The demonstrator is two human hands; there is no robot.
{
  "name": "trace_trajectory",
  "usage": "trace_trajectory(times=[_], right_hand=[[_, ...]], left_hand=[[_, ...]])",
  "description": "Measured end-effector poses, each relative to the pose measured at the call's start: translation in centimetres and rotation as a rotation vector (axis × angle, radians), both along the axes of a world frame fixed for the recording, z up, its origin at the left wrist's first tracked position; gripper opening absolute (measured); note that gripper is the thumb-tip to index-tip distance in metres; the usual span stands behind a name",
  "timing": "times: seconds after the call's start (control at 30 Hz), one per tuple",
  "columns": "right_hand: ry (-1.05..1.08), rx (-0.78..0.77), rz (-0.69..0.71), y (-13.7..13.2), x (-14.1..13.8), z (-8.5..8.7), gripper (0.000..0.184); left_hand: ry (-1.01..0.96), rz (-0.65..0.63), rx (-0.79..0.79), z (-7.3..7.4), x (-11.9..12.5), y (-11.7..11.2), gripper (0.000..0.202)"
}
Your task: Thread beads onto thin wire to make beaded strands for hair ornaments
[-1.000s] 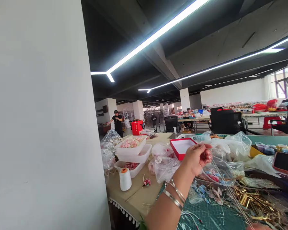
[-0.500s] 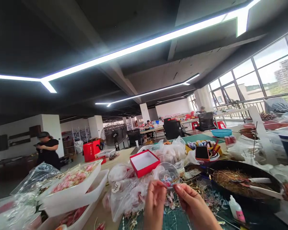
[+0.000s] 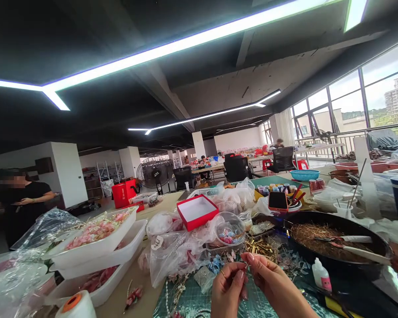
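Note:
My left hand (image 3: 230, 282) and my right hand (image 3: 268, 276) come together low in the view, their fingertips pinched close to each other. Something small and thin, maybe a strand, is between them, too fine to name. Beneath them lies a green cutting mat (image 3: 199, 300), strewn with small flower pieces and dried sprigs. Just beyond the fingers are blue petals (image 3: 215, 264) and a clear round tub (image 3: 230, 232) of pink and blue bits. A glue bottle (image 3: 321, 274) with a pink label stands to the right of my right hand.
A red box (image 3: 197, 213) with a white inside rests on plastic bags. White trays (image 3: 96, 263) of pink flowers are stacked left, near a thread spool (image 3: 75, 307). At right, a black pan (image 3: 338, 260) holds dried stems and scissors (image 3: 351, 248). A person (image 3: 23, 198) stands far left.
My hands have drawn closer together, and the right hand now meets the left fingertips. The view has tilted down, showing more of the mat and the spool. The standing person has shifted left.

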State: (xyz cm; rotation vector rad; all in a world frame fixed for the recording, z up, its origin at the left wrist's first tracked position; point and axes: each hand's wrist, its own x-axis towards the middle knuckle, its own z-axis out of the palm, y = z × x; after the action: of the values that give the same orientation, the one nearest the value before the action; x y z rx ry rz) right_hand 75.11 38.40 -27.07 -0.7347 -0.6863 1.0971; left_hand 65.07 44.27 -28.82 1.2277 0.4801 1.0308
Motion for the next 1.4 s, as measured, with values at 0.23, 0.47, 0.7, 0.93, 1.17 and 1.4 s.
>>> trace_trajectory(times=[0.23, 0.47, 0.7, 0.93, 1.17, 1.4], right_hand=[[-0.168, -0.061, -0.108, 0.3, 0.1, 0.1, 0.029], [-0.252, -0.066, -0.138, 0.8, -0.2, 0.2, 0.036], [-0.307, -0.080, -0.234, 0.9, 0.3, -0.2, 0.033], [-0.340, -0.106, -0.244, 1.6, 1.2, -1.5, 0.034], [-0.319, -0.136, -0.256, 1.7, 3.0, -3.3, 0.035], [-0.460, -0.237, -0.429, -0.3, 6.4, -6.4, 0.037]], left_hand=[[0.031, -0.020, -0.110, -1.2, 0.1, 0.4, 0.036], [-0.012, -0.108, -0.169, -1.6, 0.0, 0.7, 0.027], [-0.061, -0.247, -0.414, -1.7, -0.1, 0.2, 0.025], [-0.110, -0.317, -0.533, -2.0, 0.0, 0.3, 0.026], [-0.046, -0.248, -0.424, -2.3, 0.0, 0.6, 0.029], [0.274, 0.249, 0.225, -2.9, 0.1, 0.7, 0.034]])
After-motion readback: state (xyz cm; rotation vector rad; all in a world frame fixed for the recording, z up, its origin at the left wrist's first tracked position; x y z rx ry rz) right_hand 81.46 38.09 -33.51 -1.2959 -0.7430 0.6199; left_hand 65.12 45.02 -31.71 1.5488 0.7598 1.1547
